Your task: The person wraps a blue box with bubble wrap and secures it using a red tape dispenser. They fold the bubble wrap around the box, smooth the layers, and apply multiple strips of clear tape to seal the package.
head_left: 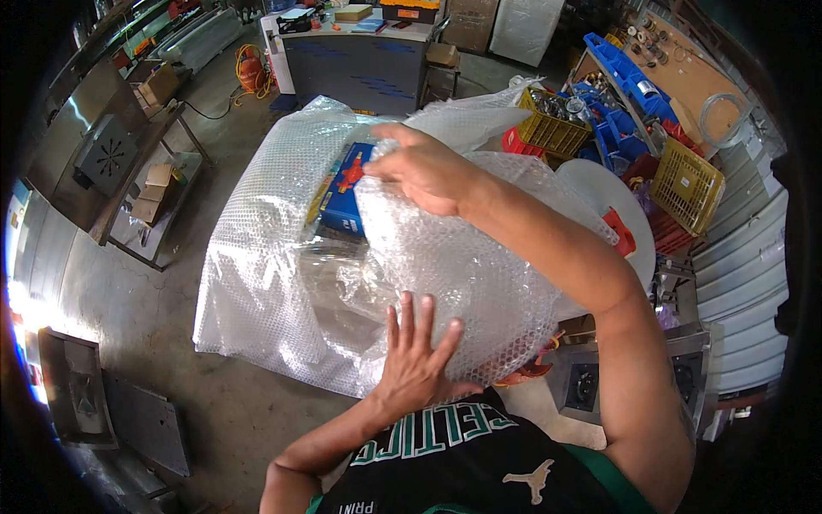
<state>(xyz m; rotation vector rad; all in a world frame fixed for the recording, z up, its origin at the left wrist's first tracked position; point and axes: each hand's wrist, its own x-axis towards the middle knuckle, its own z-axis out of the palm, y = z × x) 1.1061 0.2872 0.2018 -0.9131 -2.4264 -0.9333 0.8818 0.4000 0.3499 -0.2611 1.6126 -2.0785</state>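
Observation:
A large sheet of bubble wrap is spread in front of me, one part of it folded over from the right. In the gap between its two sides shows a blue box with a red picture on it. Nearer to me, glossy clear film covers something I cannot make out. My left hand lies on the near part of the wrap, fingers spread. At the far end of the folded part, my right hand reaches across with its fingers stretched out to the left, beside the box's top. What supports the wrap is mostly hidden.
A round white table top bears a red item to the right. Beyond it stand yellow crates and blue bins. A metal workbench is at left, a desk ahead, a steel stove-like unit at near right.

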